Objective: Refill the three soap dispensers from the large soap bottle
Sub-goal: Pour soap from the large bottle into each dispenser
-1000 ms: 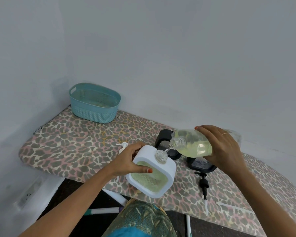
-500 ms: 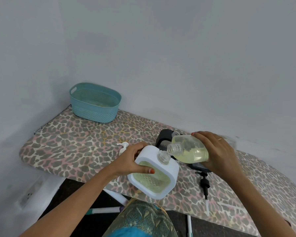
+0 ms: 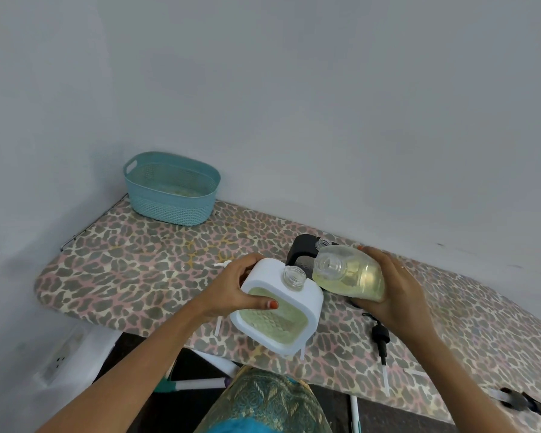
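I am curling my left hand [image 3: 235, 295] round the tilted white dispenser [image 3: 281, 310] above the board [image 3: 138, 276]. My right hand [image 3: 394, 295] is clasping the large soap bottle [image 3: 347, 276], lying sideways at the dispenser's 2 o'clock, its mouth just beside the open neck.

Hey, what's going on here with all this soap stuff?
A person is refilling soap dispensers over a leopard-print board. The left hand grips a white dispenser, tilted, its neck uncapped. The right hand holds the large soap bottle tipped sideways, mouth just beside that neck; no stream shows. A black dispenser stands behind them.
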Demonstrator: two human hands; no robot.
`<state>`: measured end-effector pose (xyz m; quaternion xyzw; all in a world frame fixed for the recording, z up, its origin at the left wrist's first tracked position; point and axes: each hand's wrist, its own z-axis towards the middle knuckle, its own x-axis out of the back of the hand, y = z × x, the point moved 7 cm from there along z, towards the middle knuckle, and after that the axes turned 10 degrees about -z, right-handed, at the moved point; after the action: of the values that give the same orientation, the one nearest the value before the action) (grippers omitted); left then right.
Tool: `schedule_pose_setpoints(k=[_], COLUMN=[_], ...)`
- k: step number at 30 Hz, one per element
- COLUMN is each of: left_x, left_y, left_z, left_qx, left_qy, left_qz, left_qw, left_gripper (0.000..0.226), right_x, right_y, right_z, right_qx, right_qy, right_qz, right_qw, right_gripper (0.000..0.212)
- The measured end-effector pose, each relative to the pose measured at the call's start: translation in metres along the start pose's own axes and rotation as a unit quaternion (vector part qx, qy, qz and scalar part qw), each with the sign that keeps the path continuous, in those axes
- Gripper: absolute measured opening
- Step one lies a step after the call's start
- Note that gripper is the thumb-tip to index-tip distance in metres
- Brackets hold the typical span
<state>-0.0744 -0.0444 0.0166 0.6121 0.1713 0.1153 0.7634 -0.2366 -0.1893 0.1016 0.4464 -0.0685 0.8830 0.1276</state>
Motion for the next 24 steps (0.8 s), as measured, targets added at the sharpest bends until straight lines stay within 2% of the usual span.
schedule_pose_setpoints(k=[5,11,13,20,24], left_x=[0.015,0.033,0.039,0.069,0.084], left_y=[-0.005,-0.003,-0.003,-0.008,-0.011], left_z=[0.008,0.022,0.029,0.051,0.065], left_qx=[0.009,-0.010,-0.015,-0.017,-0.015], left_qy=[0.033,0.091,0.105,0.141,0.161], left_qz=[-0.008,-0.013,-0.013,0.009,0.025], left_qw=[0.999,0.996,0.994,0.990,0.987], left_gripper=[0.077,0.081,0.081,0.080,0.079], right_x=[-0.018,-0.038,-0.045,-0.063,-0.070], right_y=[0.018,0.035,0.040,0.046,0.053], right_z=[-0.024,-0.056,-0.066,-0.097,-0.112], right_qx=[-0.171,-0.333,-0.372,-0.467,-0.482], right_qy=[-0.013,0.048,0.070,0.126,0.133], right_qz=[0.115,0.236,0.264,0.303,0.294], right_qw=[0.978,0.912,0.887,0.821,0.814], right_gripper=[0.084,0.079,0.068,0.065,0.077])
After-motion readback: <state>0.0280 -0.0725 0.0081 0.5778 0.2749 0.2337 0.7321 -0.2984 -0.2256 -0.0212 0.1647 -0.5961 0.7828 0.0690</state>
